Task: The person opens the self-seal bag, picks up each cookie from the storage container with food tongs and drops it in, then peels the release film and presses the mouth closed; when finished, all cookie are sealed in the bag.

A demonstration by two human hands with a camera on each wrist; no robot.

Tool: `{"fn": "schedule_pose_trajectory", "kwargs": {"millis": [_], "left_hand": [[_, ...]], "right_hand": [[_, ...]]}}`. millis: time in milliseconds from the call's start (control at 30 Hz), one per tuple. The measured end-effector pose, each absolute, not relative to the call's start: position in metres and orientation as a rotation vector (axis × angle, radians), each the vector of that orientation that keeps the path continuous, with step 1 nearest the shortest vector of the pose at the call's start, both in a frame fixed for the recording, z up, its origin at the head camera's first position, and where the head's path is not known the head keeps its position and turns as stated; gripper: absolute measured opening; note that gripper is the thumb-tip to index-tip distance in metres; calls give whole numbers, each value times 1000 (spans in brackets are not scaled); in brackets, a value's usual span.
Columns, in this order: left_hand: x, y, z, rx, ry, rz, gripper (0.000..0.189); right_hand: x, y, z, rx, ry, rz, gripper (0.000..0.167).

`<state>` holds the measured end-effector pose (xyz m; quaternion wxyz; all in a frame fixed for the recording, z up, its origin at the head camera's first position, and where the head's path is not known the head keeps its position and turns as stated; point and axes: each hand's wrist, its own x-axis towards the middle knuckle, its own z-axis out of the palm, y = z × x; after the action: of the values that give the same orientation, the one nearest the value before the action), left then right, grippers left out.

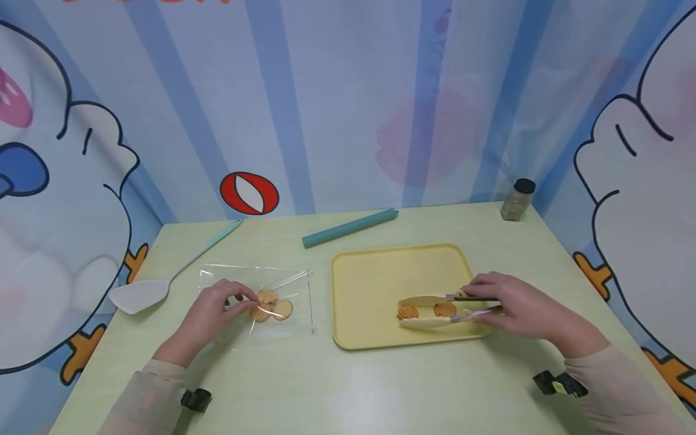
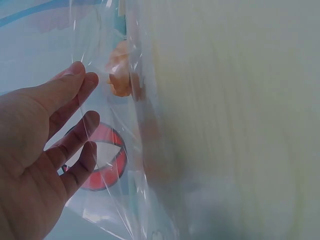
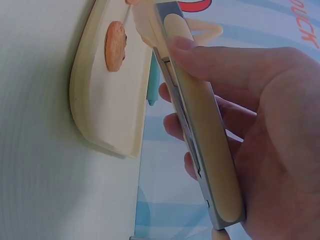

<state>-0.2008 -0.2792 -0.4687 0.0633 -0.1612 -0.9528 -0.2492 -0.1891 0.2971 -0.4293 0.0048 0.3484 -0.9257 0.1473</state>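
Observation:
A clear plastic bag (image 1: 299,326) lies on the table at the left with three cookies (image 1: 283,310) showing through it. My left hand (image 1: 209,311) pinches the bag's film between thumb and index finger, its other fingers (image 2: 75,170) loosely bent in the left wrist view. On the right, my right hand (image 1: 516,308) grips a pair of tongs (image 1: 426,300) with cream-coloured tips and handles. Between the spread tips, over the yellow tray (image 1: 370,266), sits a swirl cookie (image 1: 408,312). A round, brown cookie (image 1: 444,309) lies on the tray behind it, nearer my hand.
A white spatula (image 1: 141,295) with a green handle lies at the far left. Behind the tray is a teal stick (image 1: 350,228). A black-lidded spice jar (image 1: 518,199) stands at the back right corner. A printed curtain (image 1: 337,121) closes off the back and sides.

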Motion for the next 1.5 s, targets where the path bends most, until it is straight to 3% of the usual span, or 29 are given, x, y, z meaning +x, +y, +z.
{"fn": "schedule_pose_trajectory", "kwargs": {"millis": [1500], "left_hand": [[-202, -281, -466, -483, -2834, -771, 13]], "right_hand": [[-250, 138, -445, 1395, -2610, 442, 45]]}}
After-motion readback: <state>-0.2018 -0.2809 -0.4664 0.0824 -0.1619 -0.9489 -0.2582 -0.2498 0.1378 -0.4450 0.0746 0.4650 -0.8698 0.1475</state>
